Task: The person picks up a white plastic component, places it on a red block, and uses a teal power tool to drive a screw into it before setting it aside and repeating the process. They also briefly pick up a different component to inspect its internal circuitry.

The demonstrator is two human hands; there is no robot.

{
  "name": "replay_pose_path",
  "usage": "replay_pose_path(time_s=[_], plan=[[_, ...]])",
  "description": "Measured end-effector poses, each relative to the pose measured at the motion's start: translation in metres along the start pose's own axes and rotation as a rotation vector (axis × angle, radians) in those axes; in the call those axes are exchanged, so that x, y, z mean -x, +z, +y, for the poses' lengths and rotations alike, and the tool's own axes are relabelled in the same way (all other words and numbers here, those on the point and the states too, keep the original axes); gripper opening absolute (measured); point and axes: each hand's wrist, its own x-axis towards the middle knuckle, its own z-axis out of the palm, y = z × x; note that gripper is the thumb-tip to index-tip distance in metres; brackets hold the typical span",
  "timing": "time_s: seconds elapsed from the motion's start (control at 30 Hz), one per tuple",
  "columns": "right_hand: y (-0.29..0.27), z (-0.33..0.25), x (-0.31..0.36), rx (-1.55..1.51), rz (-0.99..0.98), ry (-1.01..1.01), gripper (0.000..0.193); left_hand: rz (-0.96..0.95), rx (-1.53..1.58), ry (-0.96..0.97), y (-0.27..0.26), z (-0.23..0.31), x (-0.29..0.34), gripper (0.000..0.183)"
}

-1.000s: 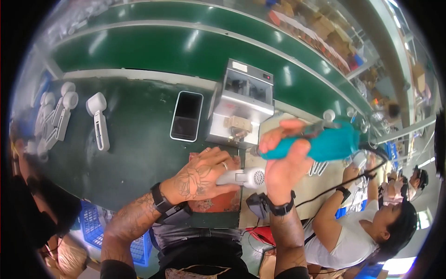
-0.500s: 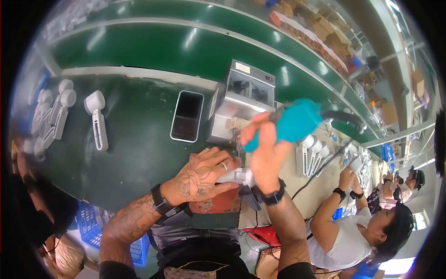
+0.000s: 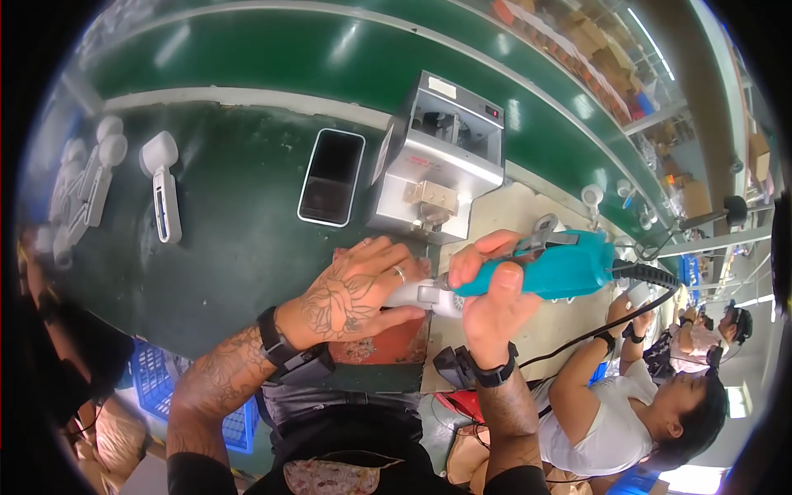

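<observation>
My left hand [image 3: 346,293] presses a white handheld-fan-like device [image 3: 444,297] down on a reddish pad [image 3: 375,348] at the bench's near edge, its fingers closed round the handle. In my right hand [image 3: 499,313] is a teal electric screwdriver [image 3: 569,268], lying nearly level with a black cord out of its rear. The screwdriver's tip meets the device near its hinge; the exact contact is hidden by my fingers. Just beyond both hands stands a metal screw feeder [image 3: 437,161] with a clear window.
A phone-like dark slab [image 3: 332,177] lies left of the feeder. One white device [image 3: 165,194] and a cluster of similar ones [image 3: 97,181] rest at the far left. A co-worker [image 3: 602,412] sits at the right. Below the bench is a blue basket [image 3: 157,388].
My right hand has brought the screwdriver down and back from beside the feeder to the white device. My left hand keeps its hold on the device.
</observation>
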Motion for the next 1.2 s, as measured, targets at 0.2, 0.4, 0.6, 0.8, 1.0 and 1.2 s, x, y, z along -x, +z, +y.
replay_pose_path(time_s=[0.2,0.4,0.6,0.8,1.0,1.2], plan=[[-0.001,0.008,-0.002,-0.014,-0.048,-0.060,0.046,-0.044,-0.057,-0.017,-0.002,0.004,-0.003,0.039],[0.000,0.013,-0.003,-0.020,-0.074,-0.019,0.040,-0.005,-0.071,-0.001,-0.001,0.000,-0.001,0.039],[0.011,-0.008,-0.027,0.136,-0.083,-0.025,0.037,-0.083,0.015,-0.031,-0.009,0.004,0.000,0.040],[0.028,0.011,-0.060,0.127,-0.040,-0.266,0.030,-0.045,0.024,-0.021,-0.008,0.007,0.002,0.035],[0.026,0.011,-0.053,0.089,-0.094,-0.167,0.032,0.015,0.080,0.060,-0.004,0.002,0.002,0.029],[0.002,-0.023,-0.008,-0.030,-0.012,-0.041,0.049,-0.032,0.032,0.001,-0.004,-0.005,-0.001,0.027]])
